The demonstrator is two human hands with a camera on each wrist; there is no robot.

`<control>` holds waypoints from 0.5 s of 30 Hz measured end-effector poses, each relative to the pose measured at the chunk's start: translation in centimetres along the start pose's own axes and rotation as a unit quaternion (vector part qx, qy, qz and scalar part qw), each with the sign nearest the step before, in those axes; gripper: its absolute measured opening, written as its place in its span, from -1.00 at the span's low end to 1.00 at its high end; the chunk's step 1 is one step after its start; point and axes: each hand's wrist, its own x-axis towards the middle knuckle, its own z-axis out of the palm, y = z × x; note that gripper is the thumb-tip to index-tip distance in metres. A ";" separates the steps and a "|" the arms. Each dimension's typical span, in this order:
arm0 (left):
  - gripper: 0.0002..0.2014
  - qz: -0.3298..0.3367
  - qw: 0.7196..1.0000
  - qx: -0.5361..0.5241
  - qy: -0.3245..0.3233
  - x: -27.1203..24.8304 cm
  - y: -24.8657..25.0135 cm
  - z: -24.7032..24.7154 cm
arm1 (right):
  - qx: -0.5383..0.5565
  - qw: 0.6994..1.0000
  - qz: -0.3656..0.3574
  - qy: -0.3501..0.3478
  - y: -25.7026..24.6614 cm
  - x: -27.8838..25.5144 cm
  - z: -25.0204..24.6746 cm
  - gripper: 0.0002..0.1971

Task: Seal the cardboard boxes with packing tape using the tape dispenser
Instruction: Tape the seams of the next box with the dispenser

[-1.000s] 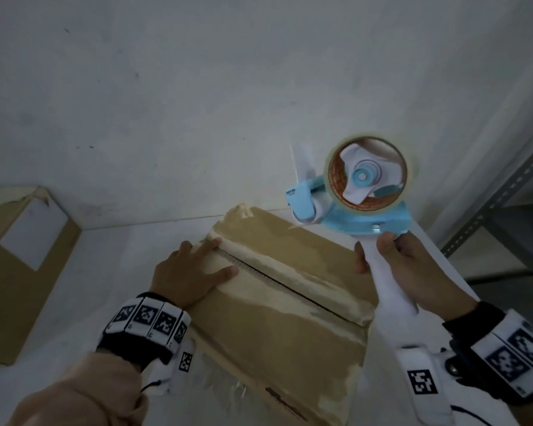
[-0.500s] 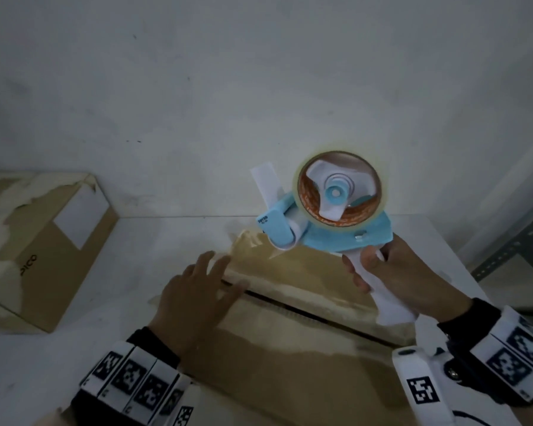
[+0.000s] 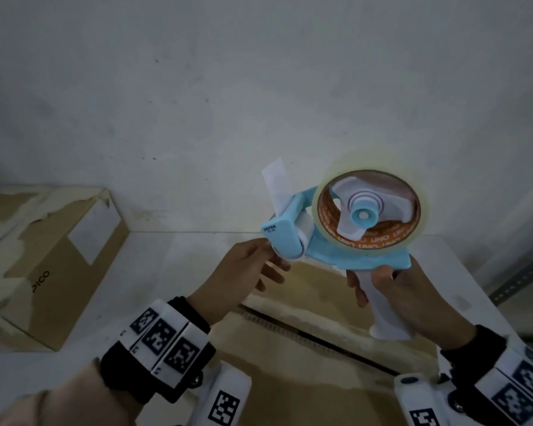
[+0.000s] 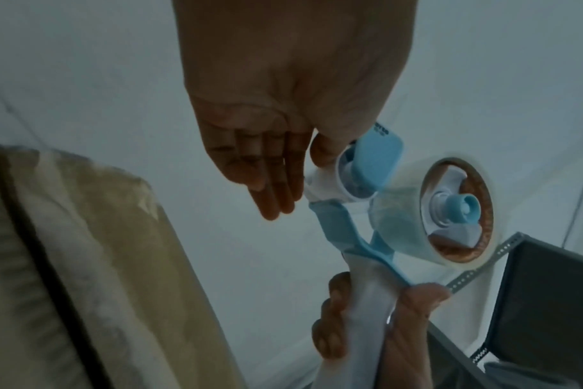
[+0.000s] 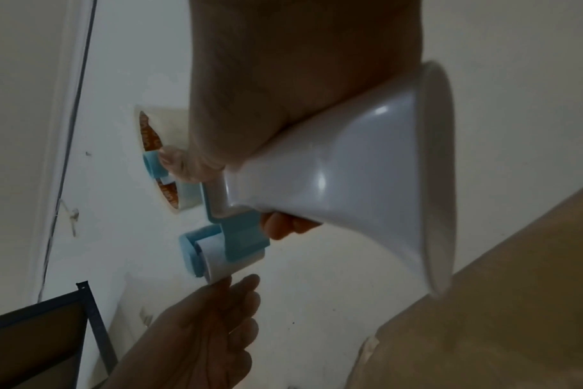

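Note:
A blue and white tape dispenser (image 3: 330, 256) with a clear tape roll (image 3: 413, 210) hangs in the air above a cardboard box (image 3: 290, 364). My right hand (image 3: 373, 284) grips its white handle (image 5: 350, 171). My left hand (image 3: 274, 256) is raised to the dispenser's front roller, where thumb and fingertips pinch the white tape end (image 4: 316, 189). The box lies low in the head view, and the dark seam (image 3: 305, 333) between its flaps stands open. A white flap (image 3: 277, 186) sticks up from the dispenser's front.
A second cardboard box (image 3: 43, 256) with a white label sits at the left against the wall. The white table (image 3: 166, 272) runs between the two boxes. A grey metal shelf frame (image 3: 520, 281) stands at the right edge.
My left hand has left the box flap and risen to the dispenser's front roller. The dispenser has moved up and a little toward me.

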 end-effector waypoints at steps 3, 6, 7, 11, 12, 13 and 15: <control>-0.81 -0.020 0.998 -0.063 -0.018 0.1 0.1 0.0 | 0.020 1.000 -0.012 -0.009 0.3 -0.1 0.1 -0.46; -0.81 -0.076 0.987 -0.138 -0.039 0.4 -0.1 0.1 | 0.049 0.999 -0.022 -0.010 0.6 0.0 0.6 -0.27; -0.80 -0.100 0.979 -0.171 -0.047 0.5 0.0 0.1 | 0.053 0.998 -0.031 -0.014 0.7 0.0 0.7 -0.28; -0.78 -0.170 0.943 -0.278 -0.062 1.1 0.4 -0.6 | -0.003 0.999 -0.046 -0.012 0.4 -0.1 0.9 -0.42; -0.77 -0.179 0.938 -0.292 -0.061 1.2 0.4 -0.6 | -0.019 0.999 -0.049 -0.012 0.2 -0.1 1.0 -0.45; -0.76 -0.184 0.935 -0.297 -0.060 1.3 0.4 -0.6 | -0.031 0.997 -0.064 -0.022 0.1 -0.1 1.0 -0.46; -0.76 -0.188 0.934 -0.300 -0.058 1.3 0.3 -0.3 | -0.026 0.995 -0.084 -0.037 0.1 0.0 1.2 -0.55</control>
